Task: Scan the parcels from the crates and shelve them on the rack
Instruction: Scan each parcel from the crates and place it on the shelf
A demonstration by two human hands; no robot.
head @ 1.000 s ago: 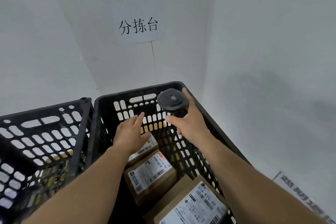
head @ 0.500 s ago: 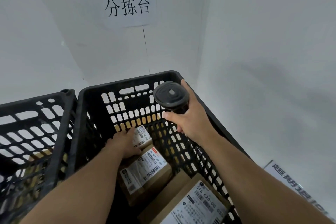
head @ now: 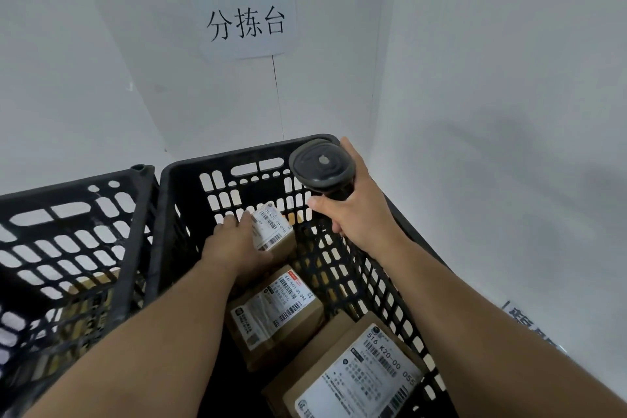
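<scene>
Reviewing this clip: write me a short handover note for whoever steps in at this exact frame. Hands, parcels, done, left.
Left hand: down in the right crate, fingers round the small parcel at its far end; whether it is lifted clear is not visible.
Right hand: grips the scanner above the crate's far right corner.
Parcels: the middle parcel and the near parcel lie label up in the same crate. The left crate shows brown boxes through its slots.
Done: nothing visibly shelved; the rack is out of view.
Left: scan the held parcel, shelve it, then repeat for the others.
</scene>
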